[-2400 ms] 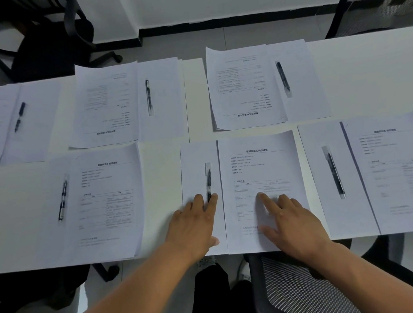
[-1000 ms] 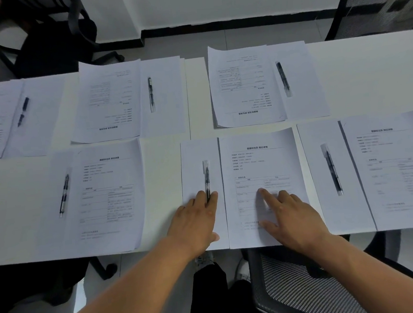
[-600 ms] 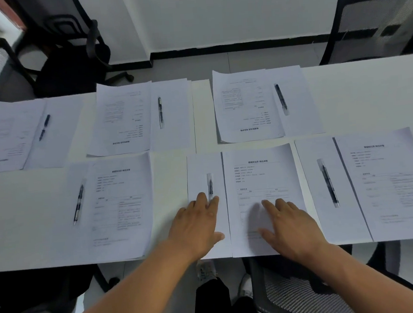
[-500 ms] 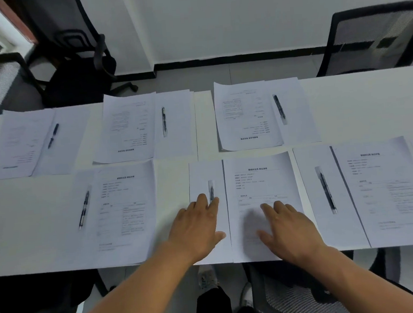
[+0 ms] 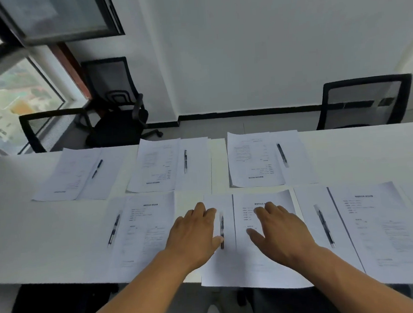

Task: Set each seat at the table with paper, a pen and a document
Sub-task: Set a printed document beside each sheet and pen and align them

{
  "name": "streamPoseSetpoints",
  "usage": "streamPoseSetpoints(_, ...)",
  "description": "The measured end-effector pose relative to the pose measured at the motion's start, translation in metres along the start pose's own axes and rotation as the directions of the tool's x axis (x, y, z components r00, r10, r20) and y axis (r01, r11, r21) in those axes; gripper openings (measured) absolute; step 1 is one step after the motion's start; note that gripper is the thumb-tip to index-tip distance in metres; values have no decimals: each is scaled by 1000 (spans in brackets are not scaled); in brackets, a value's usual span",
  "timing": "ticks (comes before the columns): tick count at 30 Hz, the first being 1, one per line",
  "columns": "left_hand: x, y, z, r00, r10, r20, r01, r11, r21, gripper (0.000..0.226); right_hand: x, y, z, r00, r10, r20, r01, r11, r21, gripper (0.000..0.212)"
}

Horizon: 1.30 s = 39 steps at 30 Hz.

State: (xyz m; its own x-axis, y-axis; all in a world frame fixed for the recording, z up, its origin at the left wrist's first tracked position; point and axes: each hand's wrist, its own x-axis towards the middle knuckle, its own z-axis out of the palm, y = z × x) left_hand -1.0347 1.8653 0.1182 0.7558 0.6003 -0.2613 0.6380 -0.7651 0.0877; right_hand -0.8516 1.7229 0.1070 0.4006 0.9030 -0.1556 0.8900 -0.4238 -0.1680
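Observation:
On the white table [image 5: 33,234] lie several sets of blank paper, pen and printed document. In front of me is one set: a blank sheet [image 5: 223,204], a black pen [image 5: 222,226] on it, and a printed document [image 5: 265,258] to its right. My left hand [image 5: 194,234] rests flat on the blank sheet, fingers spread, its thumb beside the pen. My right hand [image 5: 280,234] lies flat on the document with fingers apart. Neither hand grips anything. The sheets overhang the table's near edge.
A near set with a pen [image 5: 114,229] lies to the left, another pen [image 5: 326,226] to the right. Three far sets carry pens [image 5: 97,168], [image 5: 185,160], [image 5: 281,153]. Black mesh chairs [image 5: 364,102], [image 5: 114,101] stand behind the table, by a window [image 5: 10,97].
My view has tilted upward, bringing the wall, window and chairs into sight. Both hands stay flat on the near set and have slid a little farther up the sheets.

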Motion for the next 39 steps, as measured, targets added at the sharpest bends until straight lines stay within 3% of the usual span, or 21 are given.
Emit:
streamPoseSetpoints(17,-95,-66,-26,984,-151,-96,147,988,-50,70,-14,-116,-37,979,-179,-102,178,984,-14,56)
streamPoseSetpoints(33,-194,-275,22,987,-158,-1,157,979,-130,68,-10,-333,20,988,-150,28,152,984,-93,52)
streamPoseSetpoints(39,-201,-324,26,990,-141,19,142,983,-116,72,-8,-362,35,991,-103,85,110,990,-92,48)
